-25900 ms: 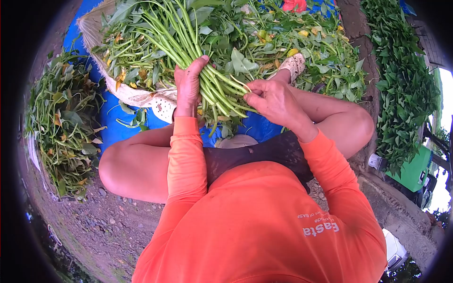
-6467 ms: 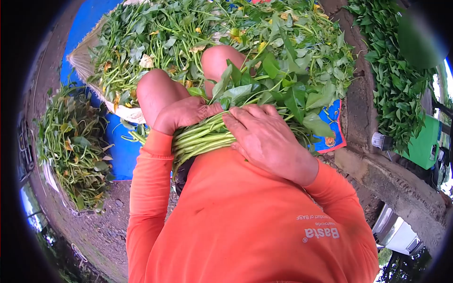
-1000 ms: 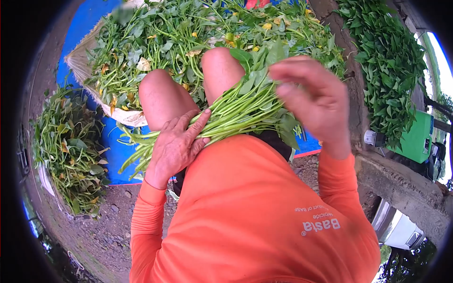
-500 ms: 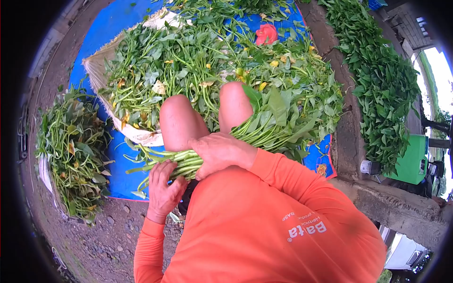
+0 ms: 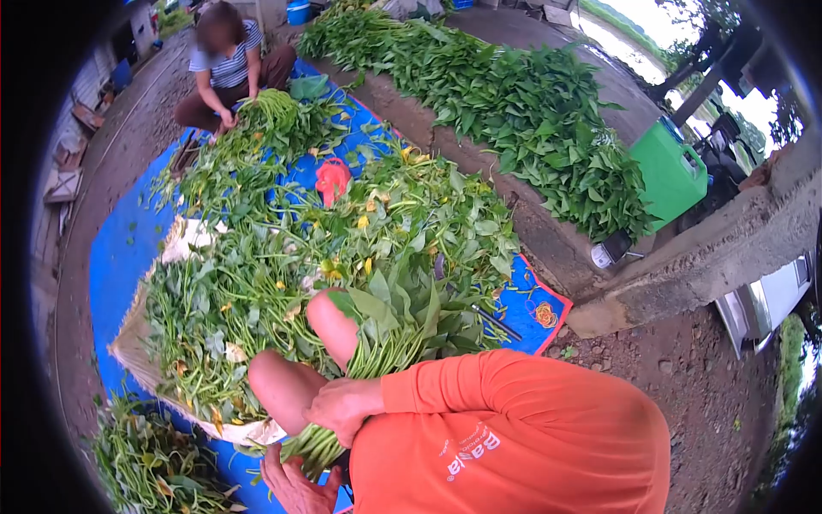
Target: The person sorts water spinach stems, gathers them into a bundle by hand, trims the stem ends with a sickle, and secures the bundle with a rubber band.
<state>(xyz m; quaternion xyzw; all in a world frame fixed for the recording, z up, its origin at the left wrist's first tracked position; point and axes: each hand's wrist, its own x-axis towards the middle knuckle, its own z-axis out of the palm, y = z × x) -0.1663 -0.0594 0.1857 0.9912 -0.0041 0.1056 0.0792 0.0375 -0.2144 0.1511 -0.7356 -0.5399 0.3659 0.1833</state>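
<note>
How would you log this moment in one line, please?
right hand: holding stem bundle | left hand: at bundle's stem end | greens: strewn over blue tarp | co-worker: at far end

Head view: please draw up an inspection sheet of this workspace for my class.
Surface: blue tarp, largely covered by loose greens.
Job's things: bundle of leafy stems, by the person's legs.
Clutter: red bag-like item, yellow leaves, yellowish loops.
Hands: right hand grips the bundle; left hand, spread, near its lower end, contact unclear.
Cables: nothing seen.
Surroundings: co-worker, green container, heaped greens beyond the tarp.
</note>
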